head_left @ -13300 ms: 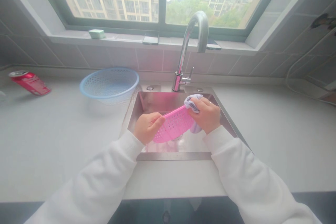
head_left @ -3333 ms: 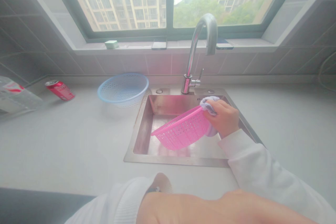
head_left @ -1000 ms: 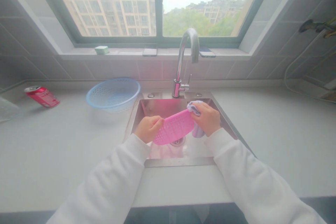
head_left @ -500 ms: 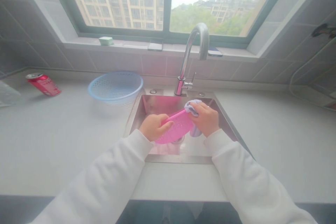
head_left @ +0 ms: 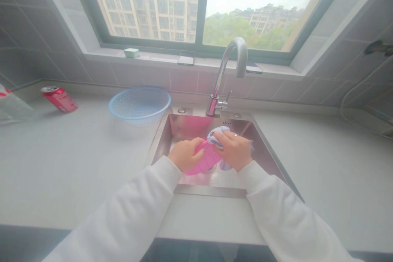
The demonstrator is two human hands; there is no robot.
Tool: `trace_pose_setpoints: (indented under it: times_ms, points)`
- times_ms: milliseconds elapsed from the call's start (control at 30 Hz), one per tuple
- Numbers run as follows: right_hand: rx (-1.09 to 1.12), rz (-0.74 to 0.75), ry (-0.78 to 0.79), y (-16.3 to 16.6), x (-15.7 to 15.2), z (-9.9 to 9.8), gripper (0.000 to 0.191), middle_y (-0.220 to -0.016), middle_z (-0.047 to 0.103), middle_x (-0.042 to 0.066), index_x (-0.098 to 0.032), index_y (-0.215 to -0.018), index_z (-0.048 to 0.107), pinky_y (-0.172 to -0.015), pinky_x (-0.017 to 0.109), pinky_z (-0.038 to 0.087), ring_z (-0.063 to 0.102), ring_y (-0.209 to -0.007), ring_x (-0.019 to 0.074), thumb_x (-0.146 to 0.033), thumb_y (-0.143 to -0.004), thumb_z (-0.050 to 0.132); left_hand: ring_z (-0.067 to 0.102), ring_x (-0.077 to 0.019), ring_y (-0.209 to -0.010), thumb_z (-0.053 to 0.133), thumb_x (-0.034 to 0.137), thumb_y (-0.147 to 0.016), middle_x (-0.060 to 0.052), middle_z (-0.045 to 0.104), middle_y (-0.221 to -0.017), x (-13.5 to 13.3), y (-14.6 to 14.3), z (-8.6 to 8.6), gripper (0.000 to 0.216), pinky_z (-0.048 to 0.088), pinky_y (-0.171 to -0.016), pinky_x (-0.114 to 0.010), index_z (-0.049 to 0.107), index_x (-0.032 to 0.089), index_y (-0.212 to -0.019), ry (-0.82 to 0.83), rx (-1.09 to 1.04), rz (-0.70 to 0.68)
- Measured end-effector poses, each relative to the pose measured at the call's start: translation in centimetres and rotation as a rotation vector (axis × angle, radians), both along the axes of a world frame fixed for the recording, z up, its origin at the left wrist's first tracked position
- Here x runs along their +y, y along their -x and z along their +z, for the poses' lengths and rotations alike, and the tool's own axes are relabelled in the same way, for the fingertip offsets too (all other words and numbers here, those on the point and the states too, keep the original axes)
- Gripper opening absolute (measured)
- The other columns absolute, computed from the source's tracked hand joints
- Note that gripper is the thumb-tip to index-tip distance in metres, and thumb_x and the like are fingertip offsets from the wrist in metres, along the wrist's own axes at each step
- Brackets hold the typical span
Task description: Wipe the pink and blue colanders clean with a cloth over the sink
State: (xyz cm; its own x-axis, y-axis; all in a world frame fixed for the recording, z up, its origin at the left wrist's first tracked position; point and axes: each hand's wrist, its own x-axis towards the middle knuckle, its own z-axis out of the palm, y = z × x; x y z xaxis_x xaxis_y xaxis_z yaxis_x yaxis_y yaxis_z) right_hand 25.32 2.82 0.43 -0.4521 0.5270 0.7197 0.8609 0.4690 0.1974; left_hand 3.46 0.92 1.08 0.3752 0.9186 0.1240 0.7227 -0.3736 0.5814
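Observation:
Over the steel sink (head_left: 211,191), a pink plastic basket (head_left: 204,163) with small holes is held tilted. My left hand (head_left: 186,154) is closed on its left rim, thumb across the near side. A pale cloth with dark markings (head_left: 216,136) is bunched in my right hand (head_left: 235,149), pressed against the basket's upper right rim. Part of the cloth hangs below that hand. My hands hide both ends of the basket.
A blue basket (head_left: 139,119) stands on the counter left of the sink. Beyond it are a tilted red can (head_left: 59,99) and a clear plastic bag (head_left: 12,108). The faucet (head_left: 217,77) rises behind the sink. A green block (head_left: 132,53) sits on the windowsill.
My right hand and the cloth have slid left along the rim, closer to my left hand. The view has shifted slightly, so the surroundings sit a little lower and further right.

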Motion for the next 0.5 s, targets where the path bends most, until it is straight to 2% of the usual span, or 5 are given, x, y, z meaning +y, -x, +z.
trace_pose_setpoints:
  times_ms: [133,267,367,500]
  points:
    - [0.111,-0.137,0.034,-1.0,1.0,-0.2,0.023,-0.092,0.078,0.001,-0.029,-0.102,0.079,-0.06,0.029,0.035,0.065,-0.07,0.016,-0.033,-0.088,0.06,0.075,-0.0253,-0.089,0.046,0.047,-0.098,-0.007,0.081,-0.099,-0.1,0.4,0.4,0.041,0.05,-0.077,-0.033,0.075,0.022,-0.113,-0.02,-0.047,0.028]
    - [0.165,-0.229,0.019,-2.4,1.5,-0.1,0.026,-0.094,0.079,0.002,-0.028,-0.102,0.079,-0.058,0.029,0.034,0.064,-0.068,0.0169,-0.031,-0.086,0.059,0.074,-0.0212,-0.088,0.042,0.043,-0.1,-0.005,0.081,-0.097,0.5,1.7,0.4,0.041,0.05,-0.076,-0.03,0.076,0.021,-0.108,-0.045,-0.137,-0.055]
    - [0.117,-0.164,-0.036,-1.9,0.9,0.0,0.023,-0.088,0.078,0.002,-0.027,-0.098,0.08,-0.058,0.029,0.032,0.063,-0.065,0.0162,-0.032,-0.087,0.061,0.074,-0.0218,-0.09,0.041,0.034,-0.099,-0.006,0.081,-0.098,0.7,1.5,0.1,0.037,0.051,-0.078,-0.03,0.075,0.02,-0.104,-0.019,-0.117,-0.056]
    - [-0.017,0.016,-0.056,0.2,-0.1,-0.1,0.018,-0.073,0.072,0.0,-0.027,-0.095,0.079,-0.058,0.029,0.032,0.062,-0.064,0.0156,-0.032,-0.089,0.062,0.075,-0.0252,-0.102,0.042,0.028,-0.099,-0.007,0.08,-0.111,0.2,0.0,-0.1,0.036,0.052,-0.086,-0.033,0.07,0.024,-0.121,-0.011,-0.014,-0.008]
